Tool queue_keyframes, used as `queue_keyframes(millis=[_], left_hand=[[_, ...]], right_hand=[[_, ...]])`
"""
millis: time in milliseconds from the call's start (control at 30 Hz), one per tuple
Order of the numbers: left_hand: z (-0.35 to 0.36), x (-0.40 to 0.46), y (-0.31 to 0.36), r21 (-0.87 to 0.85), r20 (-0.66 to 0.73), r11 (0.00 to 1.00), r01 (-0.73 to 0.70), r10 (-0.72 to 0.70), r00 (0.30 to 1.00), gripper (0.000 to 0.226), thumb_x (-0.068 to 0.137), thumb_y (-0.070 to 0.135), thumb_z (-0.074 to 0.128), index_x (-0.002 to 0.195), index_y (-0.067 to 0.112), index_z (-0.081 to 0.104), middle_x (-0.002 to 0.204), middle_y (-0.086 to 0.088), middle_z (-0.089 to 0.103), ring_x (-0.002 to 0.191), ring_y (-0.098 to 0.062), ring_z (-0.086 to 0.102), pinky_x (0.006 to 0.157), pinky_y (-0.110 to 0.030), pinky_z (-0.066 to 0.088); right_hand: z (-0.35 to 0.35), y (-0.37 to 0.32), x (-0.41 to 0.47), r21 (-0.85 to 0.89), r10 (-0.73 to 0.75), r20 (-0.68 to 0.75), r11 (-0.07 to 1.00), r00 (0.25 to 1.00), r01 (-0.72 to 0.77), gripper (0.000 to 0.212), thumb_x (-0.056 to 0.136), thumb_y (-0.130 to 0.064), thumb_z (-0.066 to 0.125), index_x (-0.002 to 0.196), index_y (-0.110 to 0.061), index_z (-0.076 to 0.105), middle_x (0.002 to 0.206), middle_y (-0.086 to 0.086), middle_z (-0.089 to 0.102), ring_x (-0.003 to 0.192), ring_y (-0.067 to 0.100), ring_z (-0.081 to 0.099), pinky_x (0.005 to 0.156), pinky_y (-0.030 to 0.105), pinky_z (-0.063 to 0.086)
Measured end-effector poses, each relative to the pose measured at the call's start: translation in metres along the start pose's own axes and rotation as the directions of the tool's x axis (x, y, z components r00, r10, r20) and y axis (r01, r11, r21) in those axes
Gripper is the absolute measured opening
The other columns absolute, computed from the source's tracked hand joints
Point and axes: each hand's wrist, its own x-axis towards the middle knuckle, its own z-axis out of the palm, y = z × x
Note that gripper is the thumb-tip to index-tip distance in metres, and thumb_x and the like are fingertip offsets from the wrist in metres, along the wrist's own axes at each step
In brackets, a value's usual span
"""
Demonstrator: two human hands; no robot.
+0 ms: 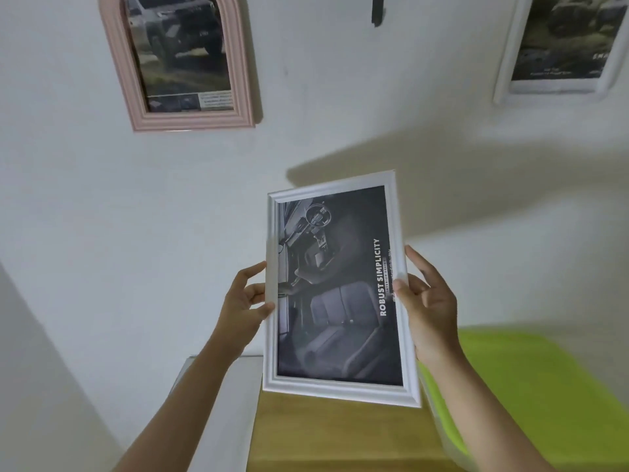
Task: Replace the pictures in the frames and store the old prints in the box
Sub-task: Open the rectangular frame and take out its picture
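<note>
Head view, looking at a white wall (pixel 340 137). Centre of frame: white rectangular picture frame (pixel 340 391) held up in the air in front of the wall, portrait orientation, slightly tilted with its top leaning right. Print inside it (pixel 335 301): dark grey car interior (steering wheel, seats), turned sideways, white caption "ROBUST SIMPLICITY" running up the right margin. Left hand (pixel 243 306) grips the frame's left edge about mid-height, thumb on the front moulding, fingers curled toward the edge and back. Right hand (pixel 427 301) grips the right edge at similar height, thumb pressed on the front moulding over the end of the caption, fingers spread behind the frame. Both forearms enter from the bottom of the frame. Upper left: pink arched frame (pixel 136 97) hanging on the wall, holding a print of a dark off-road vehicle with a small strip of text at the bottom. Upper right: second white frame (pixel 503 63), partly cut off by the picture edge, hanging on the wall with another vehicle print; detail blurred. Top centre, between the two: small black hook or clip (pixel 377 10) on the wall. Lower centre: wooden tabletop (pixel 340 437) below the held frame. Lower right: bright green surface (pixel 544 386); cannot tell what it is. A white surface (pixel 235 403) sits to the left of the tabletop.
</note>
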Motion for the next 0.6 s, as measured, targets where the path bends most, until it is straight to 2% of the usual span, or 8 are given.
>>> queue_keyframes(millis=[100, 200, 300, 367, 433, 500, 600], left_hand=[[0.006, -0.015, -0.020, 0.074, 0.018, 0.994, 0.081, -0.083, 0.996, 0.055, 0.084, 0.003, 0.063, 0.128, 0.031, 0.045, 0.111, -0.002, 0.065, 0.101, -0.017, 0.061, 0.088, -0.032, 0.046], [0.011, -0.029, -0.028, 0.217, -0.076, 0.971, 0.105, -0.091, 0.993, 0.051, 0.085, 0.016, 0.066, 0.131, 0.023, 0.046, 0.131, 0.001, 0.051, 0.108, -0.015, 0.051, 0.085, -0.027, 0.041], [0.024, -0.042, -0.012, 0.190, -0.028, 0.982, -0.007, 0.013, 1.000, 0.043, 0.085, 0.021, 0.065, 0.125, 0.028, 0.049, 0.126, 0.008, 0.053, 0.107, -0.010, 0.051, 0.080, -0.016, 0.042], [0.036, -0.051, 0.010, 0.096, 0.045, 0.992, -0.087, 0.083, 0.996, 0.038, 0.086, 0.020, 0.064, 0.119, 0.035, 0.051, 0.120, 0.011, 0.056, 0.106, -0.008, 0.056, 0.075, -0.006, 0.046], [0.046, -0.057, 0.031, 0.027, 0.102, 0.992, -0.124, 0.120, 0.987, 0.039, 0.087, 0.021, 0.063, 0.120, 0.037, 0.052, 0.120, 0.012, 0.057, 0.107, -0.006, 0.057, 0.078, -0.004, 0.047], [0.053, -0.059, 0.045, 0.047, 0.165, 0.990, -0.137, 0.127, 0.978, 0.043, 0.087, 0.027, 0.062, 0.127, 0.039, 0.049, 0.124, 0.014, 0.053, 0.107, 0.000, 0.057, 0.076, -0.003, 0.046], [0.059, -0.058, 0.052, 0.131, 0.221, 0.981, -0.140, 0.109, 0.969, 0.047, 0.088, 0.033, 0.060, 0.131, 0.045, 0.044, 0.129, 0.012, 0.042, 0.098, 0.009, 0.057, 0.078, -0.007, 0.047]], right_hand=[[0.002, 0.006, -0.026, -0.118, 0.015, -0.059, 0.993, 0.998, -0.022, 0.047, 0.089, 0.003, 0.055, 0.123, -0.029, 0.058, 0.060, 0.003, 0.036, 0.053, 0.007, 0.034, 0.056, 0.011, 0.035], [0.012, 0.009, -0.057, -0.224, -0.038, -0.081, 0.974, 0.996, 0.020, 0.048, 0.087, 0.003, 0.057, 0.123, -0.029, 0.056, 0.064, -0.004, 0.051, 0.056, 0.004, 0.044, 0.061, 0.014, 0.041], [0.020, 0.019, -0.085, -0.338, -0.114, -0.057, 0.937, 0.992, 0.088, 0.050, 0.088, 0.000, 0.057, 0.125, -0.033, 0.053, 0.082, -0.007, 0.060, 0.059, 0.004, 0.051, 0.057, 0.026, 0.046], [0.023, 0.026, -0.100, -0.400, -0.126, -0.037, 0.911, 0.991, 0.101, 0.046, 0.088, -0.009, 0.054, 0.130, -0.028, 0.054, 0.073, -0.007, 0.057, 0.052, 0.013, 0.047, 0.050, 0.031, 0.044], [0.027, 0.027, -0.112, -0.483, -0.172, -0.009, 0.863, 0.985, 0.146, 0.047, 0.087, -0.010, 0.052, 0.132, -0.021, 0.053, 0.067, -0.008, 0.053, 0.053, 0.012, 0.043, 0.054, 0.022, 0.042], [0.033, 0.023, -0.122, -0.553, -0.207, 0.027, 0.812, 0.978, 0.187, 0.049, 0.085, -0.004, 0.053, 0.132, -0.016, 0.052, 0.067, -0.020, 0.048, 0.058, 0.004, 0.041, 0.060, 0.011, 0.037], [0.041, 0.017, -0.136, -0.600, -0.216, 0.118, 0.763, 0.969, 0.243, 0.054, 0.084, 0.003, 0.053, 0.135, -0.013, 0.049, 0.070, -0.022, 0.045, 0.061, 0.006, 0.040, 0.064, 0.012, 0.037]])
